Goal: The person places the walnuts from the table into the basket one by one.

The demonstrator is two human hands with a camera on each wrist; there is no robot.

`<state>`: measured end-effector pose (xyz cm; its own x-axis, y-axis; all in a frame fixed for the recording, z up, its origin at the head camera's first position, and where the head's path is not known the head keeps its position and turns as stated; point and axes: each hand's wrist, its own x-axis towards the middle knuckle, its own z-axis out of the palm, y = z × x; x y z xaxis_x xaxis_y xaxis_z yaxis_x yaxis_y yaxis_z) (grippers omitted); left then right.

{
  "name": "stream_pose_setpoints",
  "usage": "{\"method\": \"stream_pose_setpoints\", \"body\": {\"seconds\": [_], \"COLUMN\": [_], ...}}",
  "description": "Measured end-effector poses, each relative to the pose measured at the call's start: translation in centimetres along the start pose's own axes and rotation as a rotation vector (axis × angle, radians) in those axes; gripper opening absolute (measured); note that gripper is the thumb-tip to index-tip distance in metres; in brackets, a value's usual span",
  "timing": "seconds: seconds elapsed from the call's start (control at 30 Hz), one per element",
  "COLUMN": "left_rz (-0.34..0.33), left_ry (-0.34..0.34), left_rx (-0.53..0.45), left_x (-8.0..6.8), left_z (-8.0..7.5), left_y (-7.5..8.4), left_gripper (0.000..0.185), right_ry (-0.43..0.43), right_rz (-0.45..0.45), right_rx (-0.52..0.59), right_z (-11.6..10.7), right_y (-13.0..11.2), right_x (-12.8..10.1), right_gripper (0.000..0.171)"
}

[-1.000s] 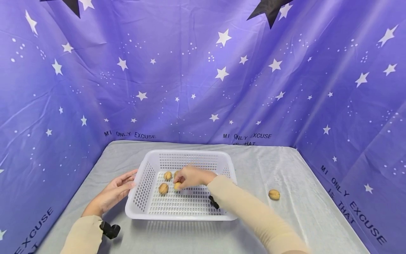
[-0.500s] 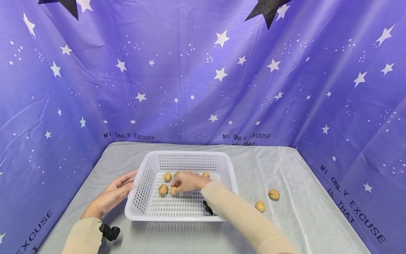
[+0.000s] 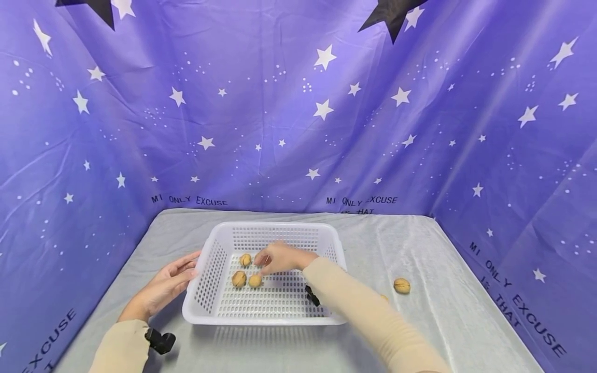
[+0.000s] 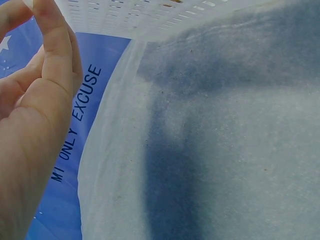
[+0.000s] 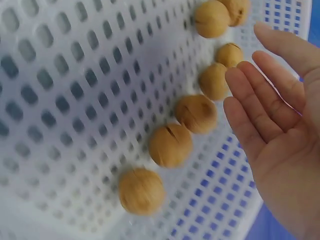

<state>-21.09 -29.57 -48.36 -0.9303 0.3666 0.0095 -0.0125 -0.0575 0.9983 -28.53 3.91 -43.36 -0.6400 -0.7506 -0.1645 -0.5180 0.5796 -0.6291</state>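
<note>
A white perforated plastic basket (image 3: 266, 320) stands on the table with several walnuts inside. Three of them show in the head view: one walnut (image 3: 245, 259) toward the back, a larger walnut (image 3: 239, 279) in front, and a pale walnut (image 3: 255, 280) beside it. My right hand (image 3: 282, 258) hovers inside the basket, fingers loosely extended just behind the pale walnut, holding nothing. From the right wrist, more walnuts (image 5: 170, 145) line up along the basket, partly hidden from the head by that hand. My left hand (image 3: 165, 282) touches the basket's left rim with outstretched fingers.
Right of the basket, a walnut (image 3: 402, 285) lies on the grey cloth-covered table (image 3: 443, 311). Another walnut (image 3: 384, 298) peeks out from behind the right sleeve (image 3: 368, 311). Purple starred curtains (image 3: 280, 103) enclose the table at the back and sides.
My right hand has released the pale walnut, leaving it near the front walnut, and moved up and right. Its sleeve now covers most of the nearer table walnut. The left hand stays put.
</note>
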Motion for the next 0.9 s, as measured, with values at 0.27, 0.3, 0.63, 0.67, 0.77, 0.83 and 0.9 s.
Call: {"method": "stream_pose_setpoints", "body": {"seconds": [0.27, 0.3, 0.63, 0.67, 0.77, 0.83, 0.9], "left_rz": [-0.006, -0.007, 0.001, -0.002, -0.015, -0.020, -0.020], "left_ry": [-0.005, -0.005, -0.002, -0.004, 0.001, 0.005, 0.006], "left_rx": [-0.009, -0.011, -0.019, -0.018, -0.015, -0.014, -0.016], "left_x": [0.3, 0.3, 0.2, 0.2, 0.1, 0.1, 0.1], "left_z": [0.1, 0.1, 0.0, 0.0, 0.1, 0.1, 0.2], "left_y": [0.1, 0.1, 0.0, 0.1, 0.1, 0.1, 0.1], "left_gripper": [0.062, 0.062, 0.062, 0.062, 0.062, 0.061, 0.061], "right_ry": [-0.024, -0.024, 0.051, 0.061, 0.088, 0.115, 0.139], "right_rz": [-0.014, -0.017, -0.035, -0.028, -0.009, -0.003, 0.010], "right_rx": [-0.083, -0.097, -0.159, -0.156, -0.134, -0.123, -0.108], "right_z": [-3.5, -3.9, -7.4, -7.7, -8.5, -9.0, -9.4], "right_y": [0.0, 0.0, 2.2, 2.5, 3.6, 4.5, 5.3], "right_x": [-3.2, -3.7, -9.4, -10.0, -12.0, -13.3, -14.6], "right_gripper": [0.040, 0.039, 0.035, 0.035, 0.034, 0.033, 0.033]}}
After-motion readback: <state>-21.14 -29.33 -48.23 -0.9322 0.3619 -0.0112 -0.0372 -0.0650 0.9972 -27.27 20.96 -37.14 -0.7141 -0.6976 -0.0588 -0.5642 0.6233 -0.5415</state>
